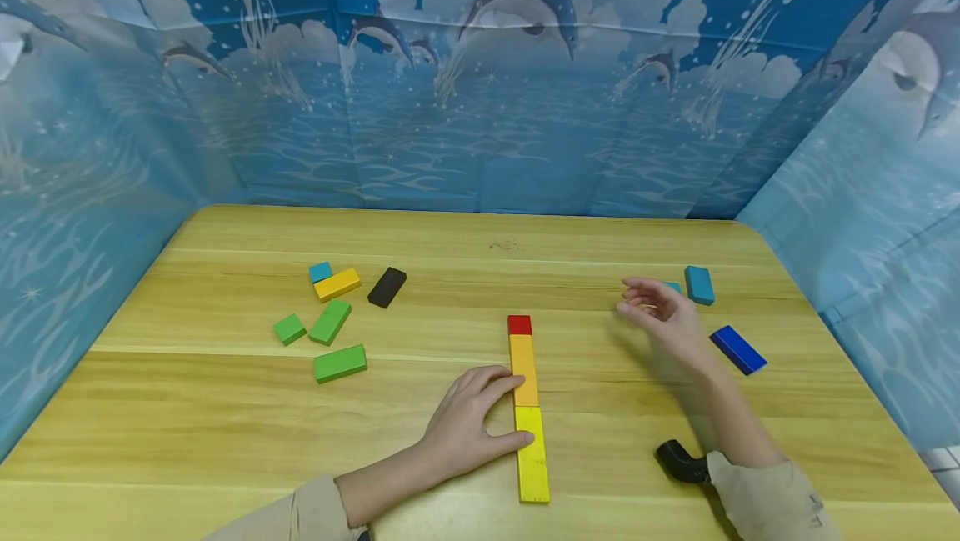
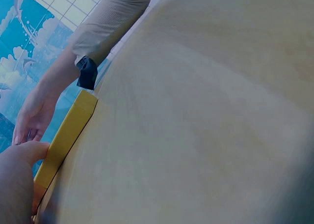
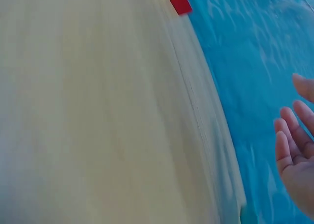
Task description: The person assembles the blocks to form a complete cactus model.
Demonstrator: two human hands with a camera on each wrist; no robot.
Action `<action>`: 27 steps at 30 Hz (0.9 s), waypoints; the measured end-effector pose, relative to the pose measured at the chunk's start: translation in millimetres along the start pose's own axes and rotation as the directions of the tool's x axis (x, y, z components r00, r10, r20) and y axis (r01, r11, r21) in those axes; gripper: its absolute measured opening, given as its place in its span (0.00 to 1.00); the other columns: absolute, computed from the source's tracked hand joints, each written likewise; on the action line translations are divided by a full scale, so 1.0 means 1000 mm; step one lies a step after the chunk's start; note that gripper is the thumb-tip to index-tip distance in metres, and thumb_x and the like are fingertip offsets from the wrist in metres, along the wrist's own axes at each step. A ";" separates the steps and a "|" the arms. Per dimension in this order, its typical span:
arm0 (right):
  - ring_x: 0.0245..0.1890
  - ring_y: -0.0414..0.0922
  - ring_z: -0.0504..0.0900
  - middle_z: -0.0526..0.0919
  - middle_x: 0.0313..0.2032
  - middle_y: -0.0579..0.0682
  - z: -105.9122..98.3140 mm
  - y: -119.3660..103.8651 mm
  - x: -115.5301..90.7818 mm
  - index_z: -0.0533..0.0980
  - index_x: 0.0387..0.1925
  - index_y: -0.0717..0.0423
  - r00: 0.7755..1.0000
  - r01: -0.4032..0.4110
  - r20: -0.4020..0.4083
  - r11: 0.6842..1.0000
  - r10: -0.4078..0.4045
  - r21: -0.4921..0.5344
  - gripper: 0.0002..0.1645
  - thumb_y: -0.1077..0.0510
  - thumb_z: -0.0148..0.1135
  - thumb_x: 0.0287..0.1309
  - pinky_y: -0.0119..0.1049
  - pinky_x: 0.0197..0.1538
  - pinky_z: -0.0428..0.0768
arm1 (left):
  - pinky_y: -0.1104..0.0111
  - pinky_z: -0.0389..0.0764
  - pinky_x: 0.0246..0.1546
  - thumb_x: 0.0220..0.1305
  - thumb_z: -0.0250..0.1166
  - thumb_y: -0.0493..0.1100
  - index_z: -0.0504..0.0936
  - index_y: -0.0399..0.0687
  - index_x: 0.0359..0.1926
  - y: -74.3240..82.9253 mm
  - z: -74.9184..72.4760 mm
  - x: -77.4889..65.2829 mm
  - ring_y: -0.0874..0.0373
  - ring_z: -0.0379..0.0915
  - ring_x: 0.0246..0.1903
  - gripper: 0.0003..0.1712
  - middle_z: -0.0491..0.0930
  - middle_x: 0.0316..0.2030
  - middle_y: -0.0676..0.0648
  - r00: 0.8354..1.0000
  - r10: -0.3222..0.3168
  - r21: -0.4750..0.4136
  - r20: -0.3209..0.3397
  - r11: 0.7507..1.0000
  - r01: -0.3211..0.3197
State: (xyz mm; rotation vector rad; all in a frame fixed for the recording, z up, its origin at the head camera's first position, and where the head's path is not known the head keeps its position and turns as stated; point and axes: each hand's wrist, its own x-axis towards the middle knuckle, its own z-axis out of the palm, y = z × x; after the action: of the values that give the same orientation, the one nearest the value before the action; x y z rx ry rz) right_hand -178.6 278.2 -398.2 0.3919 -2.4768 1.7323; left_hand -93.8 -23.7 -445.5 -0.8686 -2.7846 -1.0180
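Note:
A straight row on the table joins a yellow block (image 1: 532, 466), an orange block (image 1: 523, 349) and a small red block (image 1: 519, 325) end to end. My left hand (image 1: 468, 424) lies at the row's left side. Its thumb touches the yellow block and a fingertip touches the orange one; the thumb at the yellow block (image 2: 66, 135) also shows in the left wrist view. Over the right side of the table is my right hand (image 1: 667, 320), holding nothing, its fingers loosely bent. It partly hides a light-blue block (image 1: 673, 286). Another light-blue block (image 1: 700, 285) lies just beyond it.
A dark blue block (image 1: 738, 349) lies right of my right hand. At the left are several green blocks (image 1: 341, 363), an orange block (image 1: 337, 284), a small blue block (image 1: 320, 273) and a black block (image 1: 387, 288). A dolphin-print curtain (image 1: 480, 124) borders the table.

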 end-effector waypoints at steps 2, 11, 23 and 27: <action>0.42 0.34 0.73 0.75 0.44 0.50 -0.009 0.002 -0.008 0.68 0.56 0.61 0.998 -0.027 -0.057 0.999 0.025 -0.030 0.23 0.60 0.57 0.60 0.20 0.41 0.72 | 0.58 0.63 0.57 0.52 0.61 0.64 0.70 0.56 0.60 0.000 0.000 0.000 0.58 0.59 0.58 0.36 0.67 0.57 0.53 1.000 0.003 -0.001 -0.003 1.000 -0.003; 0.39 0.32 0.74 0.78 0.40 0.42 -0.042 0.015 -0.037 0.70 0.55 0.63 0.952 -0.083 -0.297 0.997 0.077 -0.009 0.24 0.62 0.61 0.56 0.17 0.39 0.69 | 0.58 0.64 0.56 0.53 0.61 0.64 0.71 0.56 0.60 0.000 0.000 0.000 0.57 0.60 0.58 0.35 0.67 0.56 0.53 1.000 0.008 0.004 -0.014 1.000 -0.008; 0.39 0.29 0.72 0.77 0.36 0.31 -0.072 0.029 -0.061 0.77 0.50 0.46 0.830 -0.222 -0.513 0.974 0.217 0.054 0.22 0.63 0.64 0.52 0.13 0.38 0.67 | 0.58 0.64 0.56 0.53 0.61 0.64 0.71 0.56 0.60 0.001 -0.001 0.001 0.57 0.60 0.57 0.35 0.67 0.57 0.53 1.000 0.003 -0.002 -0.007 1.000 -0.003; 0.40 0.29 0.70 0.75 0.37 0.31 -0.078 0.034 -0.067 0.76 0.53 0.48 0.792 -0.290 -0.556 0.957 0.252 0.022 0.24 0.62 0.65 0.51 0.13 0.38 0.66 | 0.57 0.64 0.56 0.52 0.62 0.64 0.71 0.56 0.59 0.001 -0.002 0.001 0.57 0.60 0.57 0.35 0.67 0.57 0.53 1.000 0.006 -0.001 -0.015 1.000 -0.006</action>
State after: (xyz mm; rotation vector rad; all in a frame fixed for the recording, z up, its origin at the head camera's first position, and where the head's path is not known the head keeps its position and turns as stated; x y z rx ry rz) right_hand -128.5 372.3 -416.8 -0.4483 -2.2090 1.5491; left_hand -94.6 -23.5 -443.6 -0.8648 -2.7680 -1.0204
